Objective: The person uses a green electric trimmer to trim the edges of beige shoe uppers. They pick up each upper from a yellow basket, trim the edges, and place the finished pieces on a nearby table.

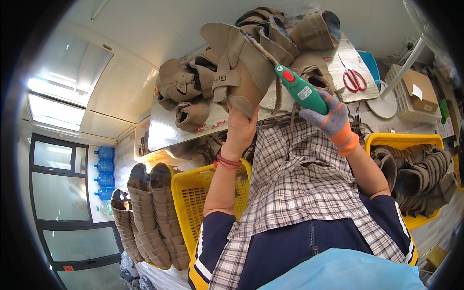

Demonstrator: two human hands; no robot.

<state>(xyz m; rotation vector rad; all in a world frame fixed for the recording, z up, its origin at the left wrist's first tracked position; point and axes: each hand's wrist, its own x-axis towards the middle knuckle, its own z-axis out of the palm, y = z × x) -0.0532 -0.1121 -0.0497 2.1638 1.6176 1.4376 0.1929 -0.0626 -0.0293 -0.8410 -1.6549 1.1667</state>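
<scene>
My bare left hand (239, 131), with red bands at the wrist, grips the lower end of a tan shoe upper (251, 72) and holds it up above the table. The upper has a strap on its side and a fleecy edge, with a narrow strip hanging down beside it. In my right hand (332, 120), which wears a grey and orange glove, is a green handheld power tool (305, 93) with a red button. Its front end is against or very near the upper's right edge; the working tip is too small to make out.
More shoe uppers (181, 82) lie heaped on the worktable (162, 126). Red-handled scissors (354, 80) rest at its right end, near a white fan stand (384, 102). A yellow basket (193, 198) stands left, beside stacked uppers (154, 217); another yellow basket (403, 140) full of uppers stands right.
</scene>
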